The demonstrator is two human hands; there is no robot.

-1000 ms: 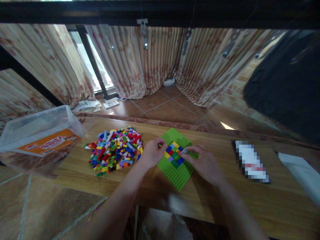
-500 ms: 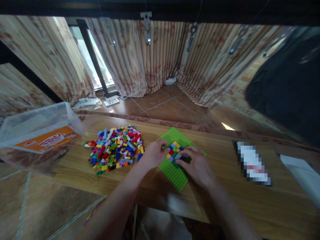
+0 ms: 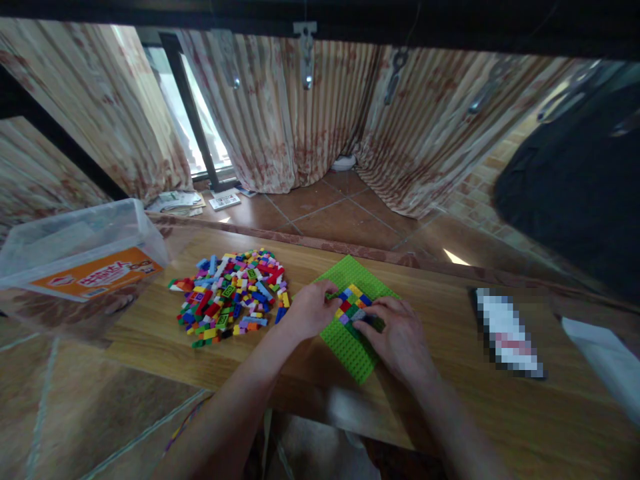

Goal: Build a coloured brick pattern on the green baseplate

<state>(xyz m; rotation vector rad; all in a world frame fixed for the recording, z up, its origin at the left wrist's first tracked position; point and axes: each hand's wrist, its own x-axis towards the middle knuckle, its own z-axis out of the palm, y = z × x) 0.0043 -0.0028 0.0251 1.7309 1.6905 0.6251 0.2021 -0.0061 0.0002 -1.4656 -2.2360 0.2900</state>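
A green studded baseplate (image 3: 350,353) lies turned cornerwise on the wooden table, carrying a compact patch of coloured building bricks (image 3: 353,298) in yellow, blue, red, green and grey. My left hand (image 3: 314,310) rests over the plate's left side, fingers curled together at the patch's left edge; whatever its fingertips hold is hidden. From the right, my right hand (image 3: 397,333) reaches in with thumb and forefinger closing around a greyish brick (image 3: 359,315) at the patch's near right edge. Its other fingers bend above the plate.
A loose heap of mixed bricks (image 3: 233,300) spreads to the left of the plate. Beyond it stands a clear plastic tub (image 3: 150,233) with an orange label. At the right lie a blurred-out flat object (image 3: 507,333) and a white sheet (image 3: 597,353). The table (image 3: 450,400) is narrow.
The camera view has shifted slightly. Both hands stay at the brick patch, with the right fingers shifting only a little around the greyish brick.
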